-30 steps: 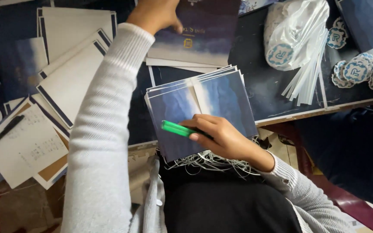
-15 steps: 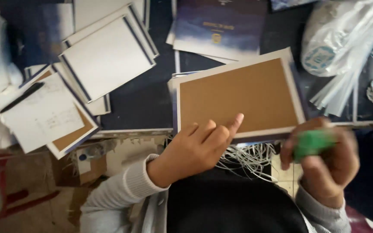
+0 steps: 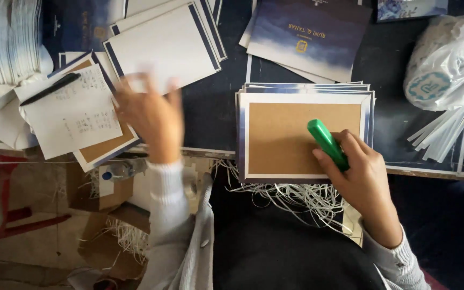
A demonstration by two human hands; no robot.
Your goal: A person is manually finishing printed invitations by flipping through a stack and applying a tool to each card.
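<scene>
Smooth, glossy green plastic glue stick in my right hand. Flat rectangular card: matt brown kraft paper, white-bordered. Thin white paper strips. My sleeve: grey knitted cloth.

Black pen lying diagonal on handwritten note sheet, near table's left edge. Stack of white sheets at far-left corner. Dark blue printed card near far edge, centre. Plastic bag of round printed stickers toward right edge, bundle of white strips fanning out beside it. Shredded white paper strips hanging below near edge.
</scene>
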